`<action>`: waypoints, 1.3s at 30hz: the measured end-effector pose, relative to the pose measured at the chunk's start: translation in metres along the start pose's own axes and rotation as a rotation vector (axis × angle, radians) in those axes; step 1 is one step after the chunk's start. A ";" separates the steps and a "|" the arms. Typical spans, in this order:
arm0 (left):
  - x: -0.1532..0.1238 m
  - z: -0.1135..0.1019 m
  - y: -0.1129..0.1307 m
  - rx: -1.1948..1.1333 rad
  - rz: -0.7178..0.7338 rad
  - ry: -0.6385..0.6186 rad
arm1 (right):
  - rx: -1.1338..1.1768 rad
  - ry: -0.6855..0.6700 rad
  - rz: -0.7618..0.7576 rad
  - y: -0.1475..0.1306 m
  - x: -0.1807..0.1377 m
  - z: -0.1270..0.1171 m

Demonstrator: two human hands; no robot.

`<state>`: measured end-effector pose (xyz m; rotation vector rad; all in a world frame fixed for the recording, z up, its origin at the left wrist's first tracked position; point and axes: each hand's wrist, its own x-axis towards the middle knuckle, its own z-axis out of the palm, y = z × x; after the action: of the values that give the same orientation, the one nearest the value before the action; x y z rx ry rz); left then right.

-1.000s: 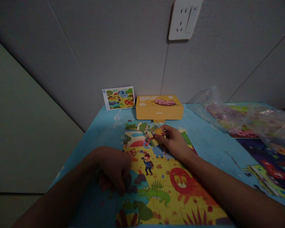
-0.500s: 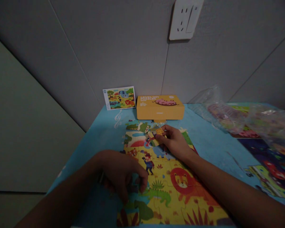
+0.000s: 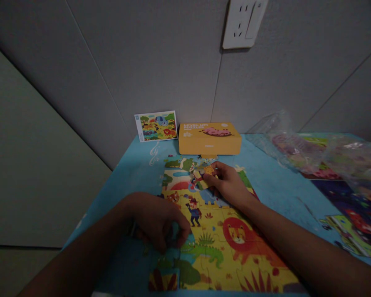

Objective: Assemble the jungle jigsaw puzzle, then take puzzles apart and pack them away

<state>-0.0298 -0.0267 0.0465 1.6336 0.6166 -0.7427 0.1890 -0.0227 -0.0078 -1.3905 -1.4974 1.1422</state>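
Observation:
A colourful animal jigsaw puzzle (image 3: pixel 216 243) lies on the blue table (image 3: pixel 275 185) in front of me. My left hand (image 3: pixel 156 220) rests on the puzzle's left edge, fingers curled and pinching a dark puzzle piece (image 3: pixel 173 239) near the crocodile. My right hand (image 3: pixel 227 183) lies farther back on the puzzle, its fingers closed on a small stack of loose puzzle pieces (image 3: pixel 204 175) with yellow and spotted faces.
A yellow puzzle box (image 3: pixel 209 138) stands against the wall behind the puzzle, with a reference picture card (image 3: pixel 156 126) leaning to its left. Clear plastic bags (image 3: pixel 312 154) of pieces lie at the right. A wall socket (image 3: pixel 244 22) is above.
My left hand's fingers have moved right onto the puzzle and curled around a piece near the crocodile. My right hand has stayed put with its pieces.

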 end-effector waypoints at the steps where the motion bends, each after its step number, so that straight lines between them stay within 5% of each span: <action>1: 0.000 0.000 0.000 0.000 0.007 -0.002 | -0.001 0.001 0.001 0.000 0.000 0.000; 23: -0.007 -0.006 -0.010 0.043 0.077 0.005 | 0.007 -0.017 -0.032 0.005 0.002 0.000; 26: -0.026 -0.008 -0.009 0.033 0.134 0.164 | 0.001 -0.008 -0.029 0.006 0.002 -0.001; 30: -0.056 0.011 -0.008 0.084 0.183 0.532 | -0.008 -0.008 -0.030 0.007 0.002 -0.002; 36: -0.037 0.109 -0.021 0.465 0.224 1.081 | -0.044 -0.020 -0.056 0.006 0.001 -0.001; 39: -0.017 0.148 -0.040 0.706 0.192 1.227 | -0.056 -0.021 -0.069 0.005 0.001 0.000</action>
<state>-0.0911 -0.1648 0.0160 2.7286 1.0762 0.3535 0.1904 -0.0221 -0.0120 -1.3576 -1.5908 1.0830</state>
